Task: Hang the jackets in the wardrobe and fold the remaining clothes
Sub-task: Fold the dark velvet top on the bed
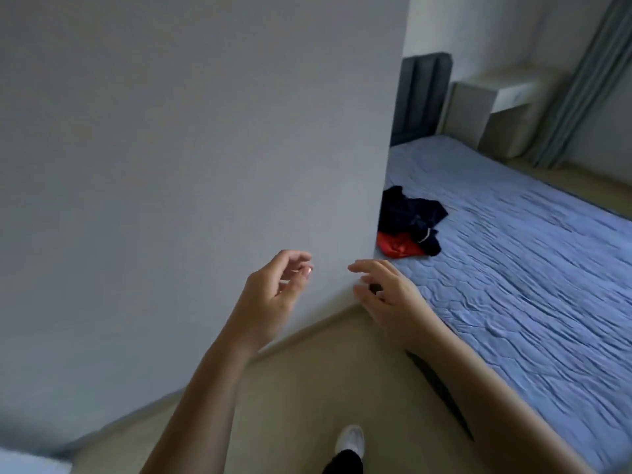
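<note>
1. Head view: the left hand [273,285] and right hand [386,295] are raised side by side at 6 o'clock before a white panel [205,148], fingers loosely curled and spread, both empty.
2. On the bed [513,268] at 3 o'clock lie dark clothes [410,213], touching a red garment [396,248] partly hidden by the panel's edge.
3. A white shoe [350,439] is on the floor [290,388] at 6 o'clock.

Pale grey wardrobe panel [205,148], lilac-blue quilted bedspread [513,268], navy garment [408,213], red garment [393,246], dark grey headboard [422,97], beige floor [325,371], white shoe [350,437]
</note>
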